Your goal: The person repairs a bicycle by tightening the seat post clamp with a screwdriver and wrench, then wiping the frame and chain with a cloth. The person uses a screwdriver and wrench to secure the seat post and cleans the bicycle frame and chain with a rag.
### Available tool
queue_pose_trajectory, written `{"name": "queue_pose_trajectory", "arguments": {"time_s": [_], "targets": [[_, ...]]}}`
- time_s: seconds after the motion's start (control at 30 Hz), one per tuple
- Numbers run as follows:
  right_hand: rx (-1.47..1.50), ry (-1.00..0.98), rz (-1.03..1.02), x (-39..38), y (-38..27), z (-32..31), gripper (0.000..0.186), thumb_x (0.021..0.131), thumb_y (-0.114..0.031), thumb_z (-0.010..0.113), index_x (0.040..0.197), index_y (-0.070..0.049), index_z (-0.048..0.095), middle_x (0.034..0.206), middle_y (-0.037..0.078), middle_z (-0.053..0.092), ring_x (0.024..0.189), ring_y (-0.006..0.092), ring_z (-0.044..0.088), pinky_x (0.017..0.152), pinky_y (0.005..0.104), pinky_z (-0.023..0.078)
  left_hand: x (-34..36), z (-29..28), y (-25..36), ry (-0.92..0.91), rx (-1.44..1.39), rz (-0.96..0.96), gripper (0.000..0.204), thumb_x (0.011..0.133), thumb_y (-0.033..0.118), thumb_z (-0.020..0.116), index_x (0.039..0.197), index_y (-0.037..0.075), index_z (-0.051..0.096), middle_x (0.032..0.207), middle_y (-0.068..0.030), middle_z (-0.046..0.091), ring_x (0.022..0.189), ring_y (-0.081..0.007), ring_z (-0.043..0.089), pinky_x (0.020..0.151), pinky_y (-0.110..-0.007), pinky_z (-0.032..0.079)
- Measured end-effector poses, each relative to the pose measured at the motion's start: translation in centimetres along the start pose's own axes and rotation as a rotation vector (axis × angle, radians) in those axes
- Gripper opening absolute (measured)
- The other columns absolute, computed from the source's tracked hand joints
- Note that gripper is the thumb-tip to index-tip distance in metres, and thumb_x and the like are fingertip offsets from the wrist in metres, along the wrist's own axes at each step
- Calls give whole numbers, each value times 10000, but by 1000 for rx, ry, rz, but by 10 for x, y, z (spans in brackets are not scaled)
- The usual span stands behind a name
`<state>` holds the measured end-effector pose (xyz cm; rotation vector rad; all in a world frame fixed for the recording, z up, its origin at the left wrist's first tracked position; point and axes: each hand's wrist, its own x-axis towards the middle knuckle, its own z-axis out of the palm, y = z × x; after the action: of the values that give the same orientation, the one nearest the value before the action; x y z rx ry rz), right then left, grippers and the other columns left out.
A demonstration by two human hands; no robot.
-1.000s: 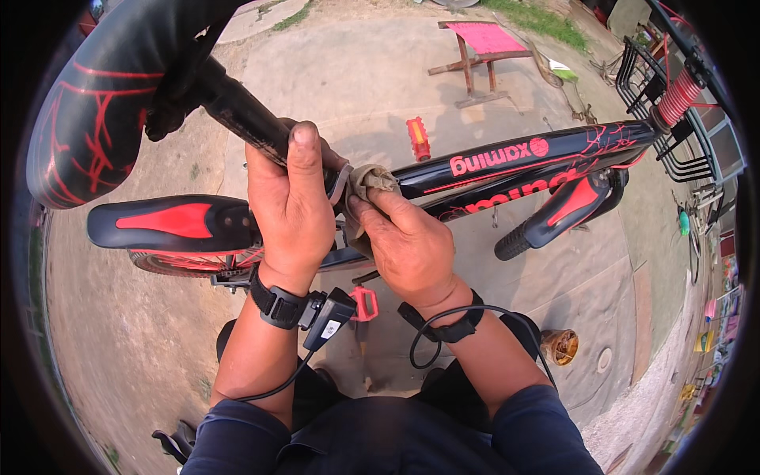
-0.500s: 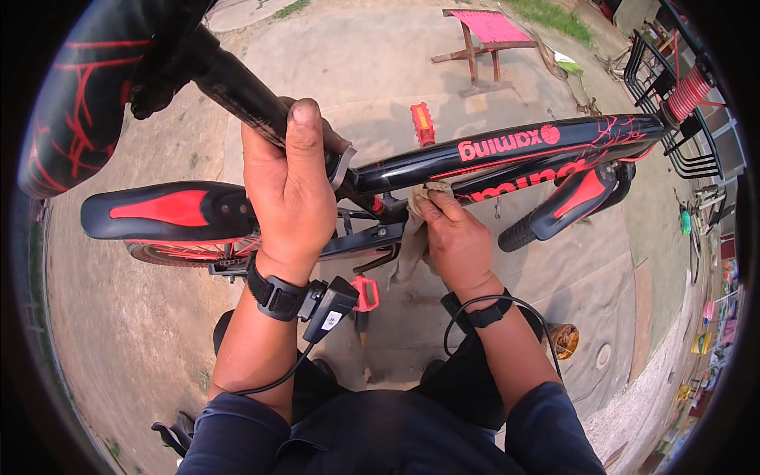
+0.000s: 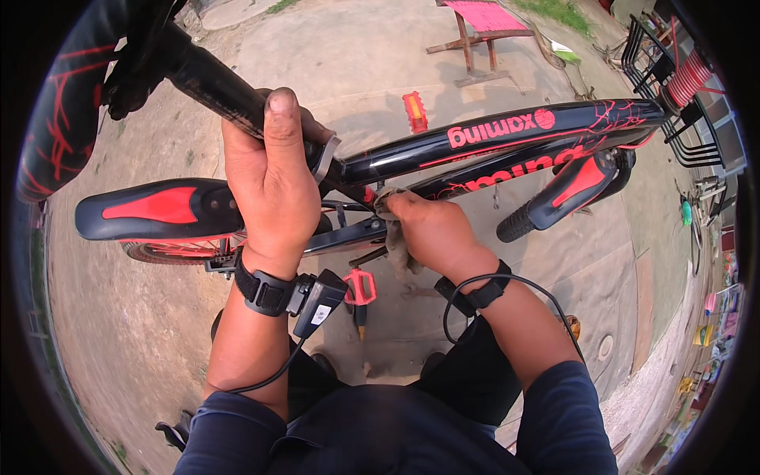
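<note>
A black and red bicycle point(image 3: 412, 158) lies across the view, its saddle point(image 3: 67, 119) at the upper left and its front wheel at the right. My left hand point(image 3: 273, 186) is wrapped round the black seat post point(image 3: 218, 85), just above the silver clamp ring point(image 3: 325, 159). My right hand point(image 3: 439, 233) pinches a greyish-brown cloth point(image 3: 398, 241) against the frame near the bottom of the seat tube. Part of the cloth hangs below the fingers. The red pedal point(image 3: 360, 286) and the chain guard point(image 3: 348, 235) are close beneath.
A folding stool point(image 3: 491, 22) with a pink seat stands on the concrete at the far side. The rear mudguard point(image 3: 150, 209) reaches left, and the front mudguard point(image 3: 582, 190) is at the right. Black metal racks point(image 3: 697, 142) stand at the far right.
My right hand has moved left along the frame with the cloth, toward the seat tube. The saddle, seat post and my left hand have shifted slightly left in view.
</note>
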<state>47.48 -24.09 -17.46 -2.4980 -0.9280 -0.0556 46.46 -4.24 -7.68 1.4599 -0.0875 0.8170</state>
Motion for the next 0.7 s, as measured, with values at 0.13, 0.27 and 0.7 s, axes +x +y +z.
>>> {"name": "queue_pose_trajectory", "arguments": {"time_s": [0.13,0.27,0.7], "targets": [[-76,19,43,-12,1,-7,272,829,7,612,1063,-124,661,937,92,700,819,355,714,665,438,572,0,2,0,-7,-19,0,213,1116,251,555,1077,44,518,832,-27,594,718,-107,607,684,-273,504],[-216,-52,146,-44,35,-19,229,837,-37,619,1039,-122,684,958,98,715,836,350,718,678,446,571,-1,0,-1,-25,-41,12,212,1114,247,560,1068,45,516,834,-27,592,720,-106,603,684,-271,505],[86,-263,286,-84,50,-8,292,855,-132,608,1119,-97,727,1036,154,740,963,390,697,835,477,566,0,1,3,0,6,-35,240,1124,272,530,1089,35,515,831,-56,610,740,-123,598,729,-291,512]]}}
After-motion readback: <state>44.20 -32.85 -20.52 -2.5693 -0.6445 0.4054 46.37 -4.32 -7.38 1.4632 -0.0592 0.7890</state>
